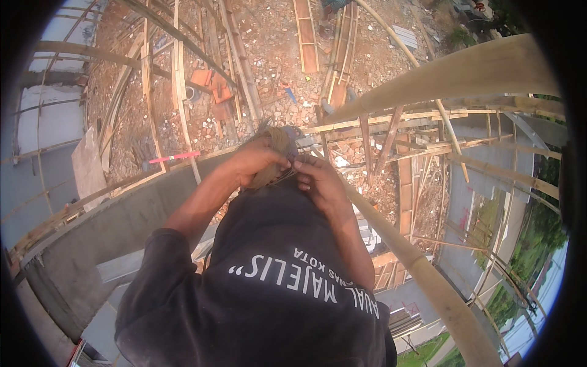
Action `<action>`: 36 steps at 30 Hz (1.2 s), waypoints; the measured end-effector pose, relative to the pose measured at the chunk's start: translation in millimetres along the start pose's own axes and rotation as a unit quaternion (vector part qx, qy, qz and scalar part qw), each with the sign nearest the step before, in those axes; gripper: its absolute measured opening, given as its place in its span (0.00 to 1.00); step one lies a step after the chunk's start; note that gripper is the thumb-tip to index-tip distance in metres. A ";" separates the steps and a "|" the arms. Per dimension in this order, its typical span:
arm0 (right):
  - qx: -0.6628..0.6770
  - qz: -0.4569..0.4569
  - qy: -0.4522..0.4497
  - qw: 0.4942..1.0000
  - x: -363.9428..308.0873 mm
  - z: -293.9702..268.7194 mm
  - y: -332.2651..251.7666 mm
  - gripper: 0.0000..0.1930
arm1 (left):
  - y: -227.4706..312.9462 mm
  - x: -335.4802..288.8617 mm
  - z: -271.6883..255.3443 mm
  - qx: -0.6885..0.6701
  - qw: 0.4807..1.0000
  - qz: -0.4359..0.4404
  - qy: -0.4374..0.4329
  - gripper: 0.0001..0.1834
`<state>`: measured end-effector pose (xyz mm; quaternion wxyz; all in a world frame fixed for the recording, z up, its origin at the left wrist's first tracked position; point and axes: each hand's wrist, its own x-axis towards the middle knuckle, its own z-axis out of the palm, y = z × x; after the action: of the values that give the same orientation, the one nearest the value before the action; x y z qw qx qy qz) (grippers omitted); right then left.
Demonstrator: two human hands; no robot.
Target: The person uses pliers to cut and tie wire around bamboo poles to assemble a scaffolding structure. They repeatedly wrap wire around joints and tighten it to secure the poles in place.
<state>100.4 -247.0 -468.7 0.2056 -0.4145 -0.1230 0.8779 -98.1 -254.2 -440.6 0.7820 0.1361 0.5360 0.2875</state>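
Note:
In front of my dark shirt I hold a bundle of thin tan strands, loose and frayed at its ends. My left hand is closed round the bundle, thumb toward the middle. Close against it on the other side, my right hand has its thumb and fingers pinched together. Something purple shows at the bundle's edge beside the right fingertips; its kind is unclear. What lies between the right fingertips is too small to make out.
A thick bamboo pole crosses at the upper right, another pole slants past my right arm. A grey concrete wall runs at the left, with a red bar-shaped tool near it. Rubble ground with timber frames lies far below.

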 end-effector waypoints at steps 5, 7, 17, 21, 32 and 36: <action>-0.014 0.004 0.015 1.000 -1.2 3.5 -1.4 0.07 | 0.5 -6.1 -6.3 -0.007 1.000 0.009 -0.002 0.10; -0.024 0.008 0.019 0.999 0.4 2.7 0.0 0.07 | -2.0 -5.6 -8.3 -0.008 1.000 -0.001 -0.006 0.10; 0.032 -0.003 0.062 0.998 -0.2 -6.0 1.5 0.09 | 4.4 -9.9 1.1 -0.021 0.999 0.015 -0.019 0.11; -0.006 -0.016 0.046 0.999 0.1 -6.4 2.0 0.09 | 1.9 -7.4 1.2 -0.030 1.000 0.009 -0.001 0.12; 0.026 -0.009 0.049 0.998 0.7 -3.3 4.4 0.08 | 1.6 -5.2 2.9 -0.010 1.000 0.022 -0.007 0.17; 0.036 -0.009 0.040 0.999 5.4 -9.7 9.0 0.08 | 1.4 -3.0 2.2 -0.006 1.000 0.022 -0.004 0.17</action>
<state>102.6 -252.0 -481.9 0.2328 -0.4405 -0.0863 0.8627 -97.3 -254.7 -436.7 0.7782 0.1445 0.5284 0.3070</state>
